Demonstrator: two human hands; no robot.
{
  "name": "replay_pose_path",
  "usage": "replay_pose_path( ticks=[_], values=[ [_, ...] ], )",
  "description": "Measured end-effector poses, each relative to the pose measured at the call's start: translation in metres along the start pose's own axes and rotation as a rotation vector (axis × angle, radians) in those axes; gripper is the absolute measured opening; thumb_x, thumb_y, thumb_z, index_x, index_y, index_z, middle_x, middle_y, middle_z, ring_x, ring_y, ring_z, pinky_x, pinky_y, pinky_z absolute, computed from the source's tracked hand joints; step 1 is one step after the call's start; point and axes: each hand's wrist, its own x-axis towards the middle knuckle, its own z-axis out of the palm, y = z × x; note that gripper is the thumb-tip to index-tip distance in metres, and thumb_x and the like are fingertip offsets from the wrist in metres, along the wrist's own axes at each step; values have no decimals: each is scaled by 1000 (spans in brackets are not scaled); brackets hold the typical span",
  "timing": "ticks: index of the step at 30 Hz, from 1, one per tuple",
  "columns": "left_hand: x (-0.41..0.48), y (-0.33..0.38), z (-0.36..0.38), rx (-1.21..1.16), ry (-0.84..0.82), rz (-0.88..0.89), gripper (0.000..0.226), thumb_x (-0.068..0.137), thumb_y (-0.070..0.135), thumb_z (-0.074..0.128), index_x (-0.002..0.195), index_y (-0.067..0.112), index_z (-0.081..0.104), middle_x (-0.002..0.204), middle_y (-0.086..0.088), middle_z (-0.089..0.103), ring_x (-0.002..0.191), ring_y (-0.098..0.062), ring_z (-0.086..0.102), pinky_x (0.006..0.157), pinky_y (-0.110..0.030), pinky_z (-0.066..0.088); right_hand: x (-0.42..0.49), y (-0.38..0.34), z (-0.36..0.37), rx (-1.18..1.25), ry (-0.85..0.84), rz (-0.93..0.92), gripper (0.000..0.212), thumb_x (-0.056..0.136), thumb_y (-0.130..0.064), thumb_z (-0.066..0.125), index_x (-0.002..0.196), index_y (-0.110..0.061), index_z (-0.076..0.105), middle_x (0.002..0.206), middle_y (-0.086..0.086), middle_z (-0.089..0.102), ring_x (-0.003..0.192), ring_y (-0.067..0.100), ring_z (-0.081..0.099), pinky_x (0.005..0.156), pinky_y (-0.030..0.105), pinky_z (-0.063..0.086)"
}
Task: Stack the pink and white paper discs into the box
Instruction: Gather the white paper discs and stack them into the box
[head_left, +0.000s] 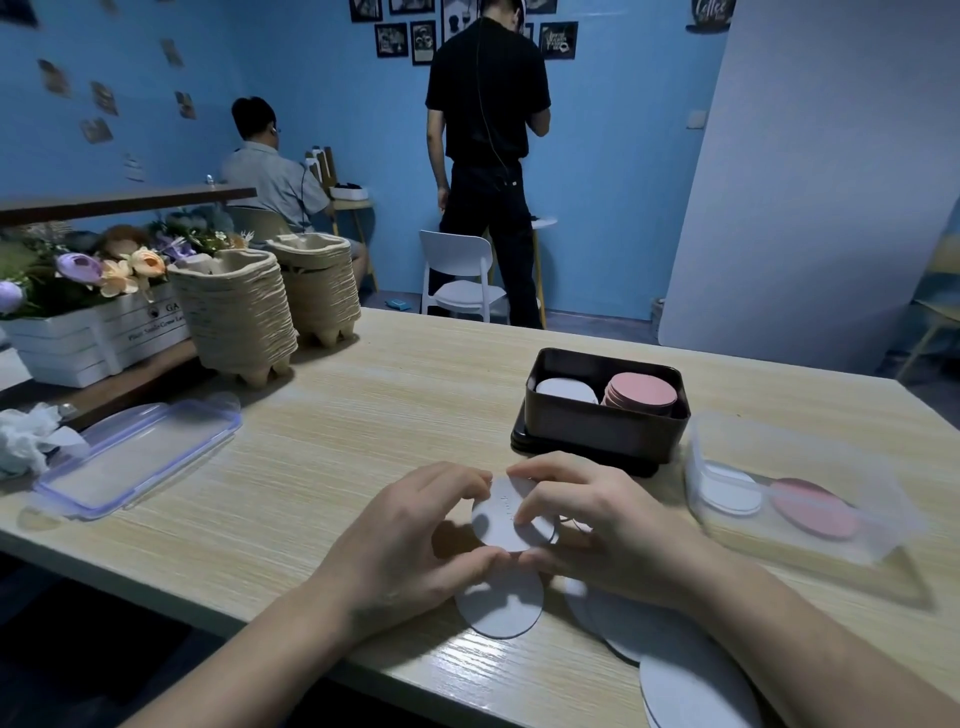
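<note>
white disc (506, 517) lower centre | left hand (410, 540) and right hand (602, 530) grip pinching its rim | dark box (602, 421) centre right holds white and pink stacks

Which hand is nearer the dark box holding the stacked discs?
Right. The right hand is just in front of the dark box; the left hand is farther, to its left.

The left hand (410, 525) and right hand (613, 525) meet out front, wrists angled inward, curled fingertips and thumbs pinching 1 white disc (506, 519) between them.
</note>
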Motion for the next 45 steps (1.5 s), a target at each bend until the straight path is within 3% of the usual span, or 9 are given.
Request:
replay_pose_path(
  ticks=[2,12,19,24,32,38,45],
  values=[
    [0,0,0,-18,5,-7,41,87,53,74,113,24,62,128,7,69,118,-7,64,90,-35,57,0,0,-1,8,20,-10,23,94,-48,72,99,-26,67,140,-6,54,127,1,52,94,18,50],
    [3,3,1,-19,17,45,35,82,43,81,106,22,65,125,1,71,118,-9,66,91,-30,58,1,-1,3,7,31,-24,26,89,-41,79,105,-26,66,144,0,57,129,12,56,96,28,53],
    [2,5,0,-13,-22,31,41,83,49,81,109,23,63,121,5,70,110,-13,67,84,-35,58,1,-2,2,0,6,-32,27,87,-39,81,104,-27,65,142,-2,56,126,11,56,93,27,53],
    [3,7,-1,23,-94,45,42,84,51,78,112,24,62,116,7,70,106,-11,67,83,-34,57,2,-7,-1,-40,-39,-32,34,86,-55,73,105,-27,66,137,-3,59,125,11,56,98,31,53],
    [-3,7,-11,-64,-175,-69,42,87,54,70,116,23,65,105,15,66,96,-4,64,78,-32,58,-5,3,-20,4,-14,48,37,83,-48,82,108,-24,69,124,-7,60,113,7,61,90,34,54],
    [-4,15,-16,25,-341,-67,61,71,69,75,119,35,59,109,19,60,102,-1,55,83,-33,53,-7,6,-22,12,-29,79,39,82,-52,82,108,-26,69,123,-9,59,112,9,61,88,34,53],
    [-2,15,-15,4,-341,-95,50,73,63,75,111,34,60,102,19,58,95,-4,56,78,-35,54,-7,5,-23,-16,-72,108,40,82,-53,80,111,-28,68,127,-12,57,117,3,56,96,29,50]
  ],
)
